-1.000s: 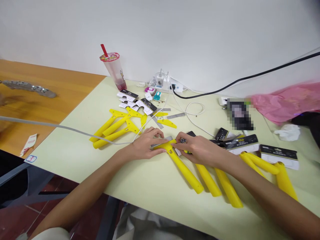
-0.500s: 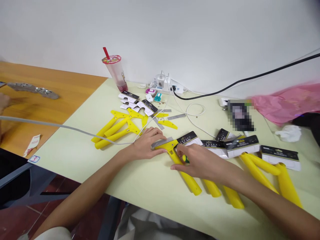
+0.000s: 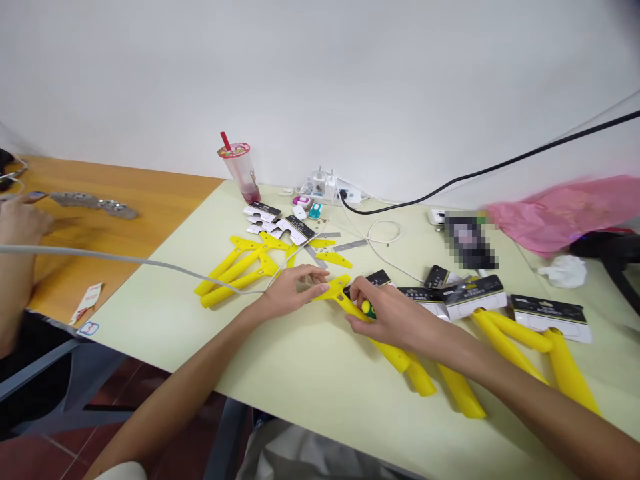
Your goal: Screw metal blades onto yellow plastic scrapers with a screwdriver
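A yellow scraper (image 3: pixel 390 353) lies slanted in front of me, its head toward my left hand (image 3: pixel 289 291). My left thumb touches the end of that head, with the fingers curved above it. My right hand (image 3: pixel 395 315) is closed at the scraper's neck, around a screwdriver (image 3: pixel 369 309) with a green and yellow handle; its tip is hidden. No blade shows on the scraper head. Beyond lie loose yellow clamp plates (image 3: pixel 334 259) and metal blades (image 3: pixel 350 245). Several yellow scraper handles (image 3: pixel 233 289) lie to the left.
Carded scrapers (image 3: pixel 573 367) lie on the right, near a blurred phone-like object (image 3: pixel 470 240) and a pink bag (image 3: pixel 565 213). A drink cup (image 3: pixel 243 173) and a power strip (image 3: pixel 350 193) stand by the wall. A grey cable (image 3: pixel 125 255) crosses the left. Another person's hand (image 3: pixel 23 220) is far left.
The metal blade seen along the scraper head is out of sight now. My left fingers have opened somewhat from the head. The view has shifted slightly; the other person's hand shows more.
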### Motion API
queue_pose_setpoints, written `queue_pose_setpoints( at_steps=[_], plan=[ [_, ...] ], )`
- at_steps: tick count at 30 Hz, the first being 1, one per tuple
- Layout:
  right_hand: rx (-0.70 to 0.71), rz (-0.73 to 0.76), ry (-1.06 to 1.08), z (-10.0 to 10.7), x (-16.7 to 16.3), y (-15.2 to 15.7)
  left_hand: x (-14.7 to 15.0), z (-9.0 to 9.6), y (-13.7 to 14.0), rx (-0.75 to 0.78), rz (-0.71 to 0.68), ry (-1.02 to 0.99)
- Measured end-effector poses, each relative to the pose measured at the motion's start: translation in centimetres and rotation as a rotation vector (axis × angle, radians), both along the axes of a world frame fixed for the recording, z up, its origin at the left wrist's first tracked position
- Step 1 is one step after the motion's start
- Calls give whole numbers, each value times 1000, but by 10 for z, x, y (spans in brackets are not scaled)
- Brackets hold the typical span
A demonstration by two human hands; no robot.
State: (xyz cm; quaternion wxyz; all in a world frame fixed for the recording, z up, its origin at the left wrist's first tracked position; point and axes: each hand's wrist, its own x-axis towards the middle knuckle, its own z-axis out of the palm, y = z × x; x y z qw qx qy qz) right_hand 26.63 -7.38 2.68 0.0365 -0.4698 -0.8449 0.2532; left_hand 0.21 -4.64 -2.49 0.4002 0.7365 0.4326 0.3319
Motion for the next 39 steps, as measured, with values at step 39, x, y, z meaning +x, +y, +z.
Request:
queue_pose_setpoints(
  at_steps=[39],
  plan=[
    [-122,-237,600,90,67,25,13,47,31,-34,-19,464]
  ],
)
